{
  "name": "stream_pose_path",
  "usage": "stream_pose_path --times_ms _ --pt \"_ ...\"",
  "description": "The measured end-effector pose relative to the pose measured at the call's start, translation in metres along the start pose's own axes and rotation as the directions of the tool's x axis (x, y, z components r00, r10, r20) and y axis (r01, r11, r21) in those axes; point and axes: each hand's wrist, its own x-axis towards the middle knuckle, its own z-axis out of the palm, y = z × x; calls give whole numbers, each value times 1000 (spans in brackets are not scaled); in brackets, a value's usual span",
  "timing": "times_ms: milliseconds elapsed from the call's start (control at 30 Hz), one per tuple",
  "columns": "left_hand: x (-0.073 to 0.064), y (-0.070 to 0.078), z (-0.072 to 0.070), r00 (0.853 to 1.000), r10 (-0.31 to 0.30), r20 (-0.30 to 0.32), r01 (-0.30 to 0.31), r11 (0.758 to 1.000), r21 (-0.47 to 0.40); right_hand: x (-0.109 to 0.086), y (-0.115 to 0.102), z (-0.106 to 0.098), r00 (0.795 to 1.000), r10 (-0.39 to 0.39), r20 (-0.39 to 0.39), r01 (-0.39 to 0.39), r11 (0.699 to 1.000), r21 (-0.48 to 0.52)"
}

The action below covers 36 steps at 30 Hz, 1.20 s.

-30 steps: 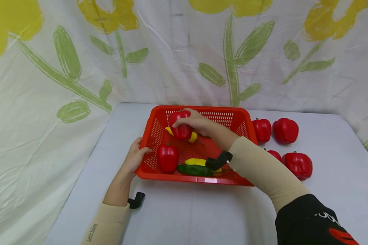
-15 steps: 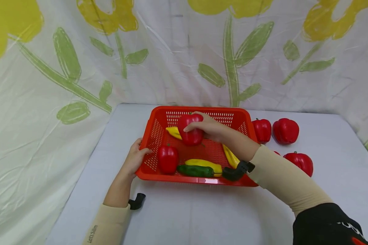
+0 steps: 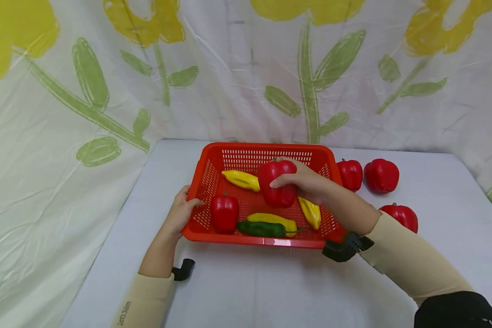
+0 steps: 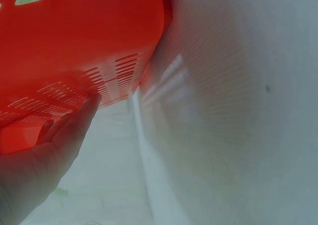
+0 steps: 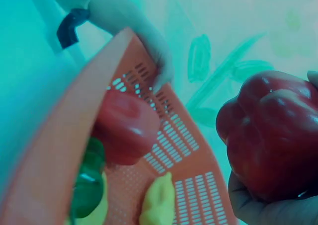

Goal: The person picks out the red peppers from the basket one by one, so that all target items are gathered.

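My right hand (image 3: pixel 305 180) grips a red bell pepper (image 3: pixel 276 184) over the red plastic basket (image 3: pixel 266 242); the right wrist view shows this bell pepper (image 5: pixel 273 135) close up, with fingers below it. My left hand (image 3: pixel 181 212) holds the basket's left rim, thumb over the edge; in the left wrist view its fingers (image 4: pixel 74 128) lie against the outer wall. Inside the basket are another red bell pepper (image 3: pixel 224 213), a green chili pepper (image 3: pixel 260 228) and yellow peppers: one at the back (image 3: pixel 242 180), one at the front (image 3: pixel 270 218), one at the right (image 3: pixel 310 213).
Right of the basket on the white table (image 3: pixel 246 287) lie red bell peppers: one beside the rim (image 3: pixel 350 174), one farther right (image 3: pixel 381 176), one nearer, partly behind the right arm (image 3: pixel 401 216). A flower-patterned curtain (image 3: pixel 229 82) hangs behind the table.
My right hand has carried the red bell pepper rightward and slightly nearer across the basket, uncovering the yellow peppers at the back and right. The left hand stays on the rim.
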Motion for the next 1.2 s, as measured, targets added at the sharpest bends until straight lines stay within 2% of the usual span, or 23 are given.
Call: stream_pose_path --times_ms 200,633,800,1067,1200 --pt "1 0 0 1000 -6 -1 6 1000 -6 -18 11 -9 1000 -9 -11 9 1000 5" --pt "3 -2 -2 1000 5 5 -5 1000 -3 -52 37 -28 996 -60 -68 56 997 -59" --pt "3 -2 -1 1000 6 10 -6 1000 -3 -66 51 -32 990 -69 -120 56 992 -110" --pt "3 0 -1 1000 4 10 -4 1000 -9 -94 76 -39 962 -180 -207 140 971 -193" --pt "3 -1 -2 1000 0 15 0 1000 -2 -113 88 -41 931 -280 -233 227 946 -233"
